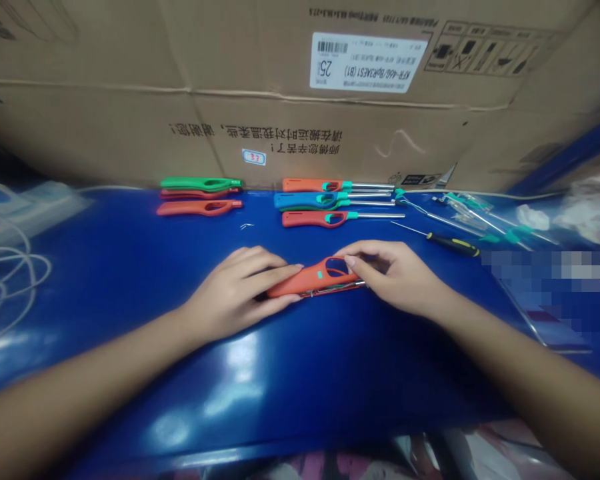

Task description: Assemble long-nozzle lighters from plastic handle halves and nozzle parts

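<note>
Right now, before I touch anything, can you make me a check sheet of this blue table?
surface: glossy blue tabletop, with shiny light patches.
job's things: an orange utility lighter body lies between the hands, metal parts along its lower edge. Behind it are a green lighter body, an orange lighter body, a blue lighter and an orange lighter with a metal rod.
clutter: a yellow-and-black screwdriver and crumpled white material; one patch at right is blurred.
hands: left hand and right hand both hold the orange utility lighter body.
cables: a coiled white cable at left.
surroundings: a cardboard carton with a barcode label.
</note>
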Demonstrator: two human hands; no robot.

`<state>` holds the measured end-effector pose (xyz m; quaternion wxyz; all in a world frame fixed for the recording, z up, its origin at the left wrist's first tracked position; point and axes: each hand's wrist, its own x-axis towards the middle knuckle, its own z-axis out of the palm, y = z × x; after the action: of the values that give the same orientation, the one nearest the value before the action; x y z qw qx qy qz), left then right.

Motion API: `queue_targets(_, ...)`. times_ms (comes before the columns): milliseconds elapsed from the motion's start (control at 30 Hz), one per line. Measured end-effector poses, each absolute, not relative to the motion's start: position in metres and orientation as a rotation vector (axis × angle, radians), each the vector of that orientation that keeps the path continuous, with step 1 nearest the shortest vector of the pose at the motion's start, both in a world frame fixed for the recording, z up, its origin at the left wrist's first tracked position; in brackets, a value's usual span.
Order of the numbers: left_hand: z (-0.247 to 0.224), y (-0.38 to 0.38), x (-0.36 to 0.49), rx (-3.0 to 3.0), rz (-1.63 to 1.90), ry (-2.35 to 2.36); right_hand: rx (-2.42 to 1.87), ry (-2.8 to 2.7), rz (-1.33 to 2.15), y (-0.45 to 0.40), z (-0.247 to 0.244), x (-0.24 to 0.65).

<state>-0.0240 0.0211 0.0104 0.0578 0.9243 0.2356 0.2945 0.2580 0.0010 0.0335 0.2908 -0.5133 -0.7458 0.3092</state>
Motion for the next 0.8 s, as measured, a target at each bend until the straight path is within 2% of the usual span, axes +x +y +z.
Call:
queue_targets(200,0.01,0.02,-0.023,2.716,0.846,0.712,-1.091,-2.391,0.526,0.002,0.032,0.263)
queue_targets(800,0.011,0.015,-0.021,2.754,0.682,0.834,-1.101,-2.549,0.469,0.008,0.025,0.262)
